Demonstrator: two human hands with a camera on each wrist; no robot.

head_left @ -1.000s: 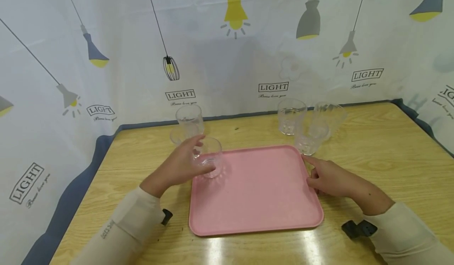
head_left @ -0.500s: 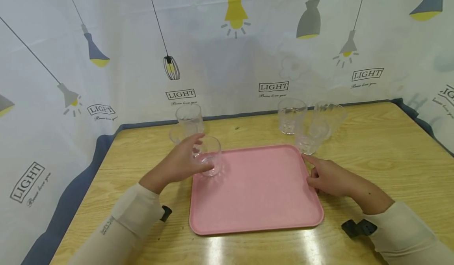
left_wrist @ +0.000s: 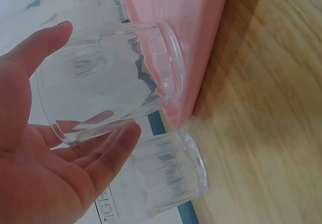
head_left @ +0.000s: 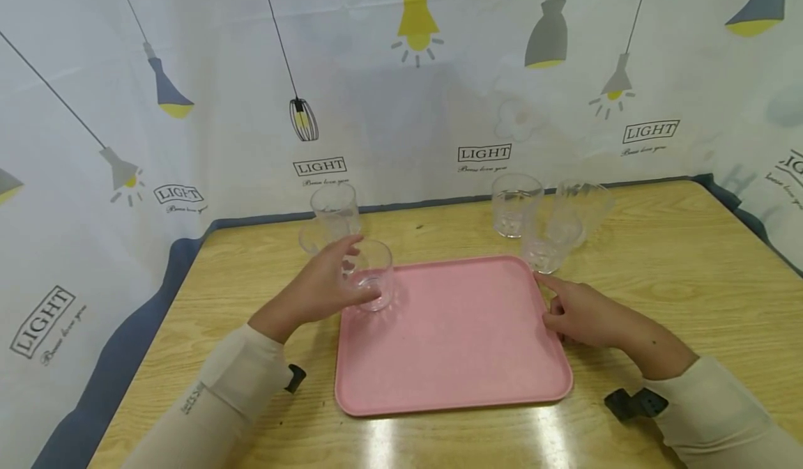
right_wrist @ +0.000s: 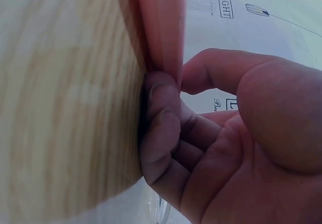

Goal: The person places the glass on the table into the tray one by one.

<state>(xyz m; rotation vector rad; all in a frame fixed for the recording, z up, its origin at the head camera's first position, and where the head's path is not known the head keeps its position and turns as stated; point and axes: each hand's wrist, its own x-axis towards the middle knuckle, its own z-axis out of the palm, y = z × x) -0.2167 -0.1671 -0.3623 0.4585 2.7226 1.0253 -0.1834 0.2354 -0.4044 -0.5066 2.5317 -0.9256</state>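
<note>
A pink tray (head_left: 458, 343) lies on the wooden table. Upright at its far left corner is a clear drinking glass (head_left: 380, 270), held by my left hand (head_left: 314, 284). In the left wrist view, the thumb lies along one side of this glass (left_wrist: 100, 78) and the fingers curve round the other. At the tray's right edge, my right hand (head_left: 590, 316) grips the rim, index finger reaching toward the far corner. The right wrist view has the thumb over the tray edge (right_wrist: 163, 27) and curled fingers tucked beneath it, against the table.
Another clear glass (head_left: 335, 208) stands behind my left hand, with a further clear rounded outline beside it. Beyond the tray's far right corner are more clear glasses: one at the back (head_left: 516, 208), a near glass (head_left: 546, 253), and a flared glass (head_left: 583, 208). A lamp-printed curtain (head_left: 389, 106) hangs behind.
Almost nothing differs. The left hand and its glass shift only very slightly, and the right hand stays on the tray's edge.
</note>
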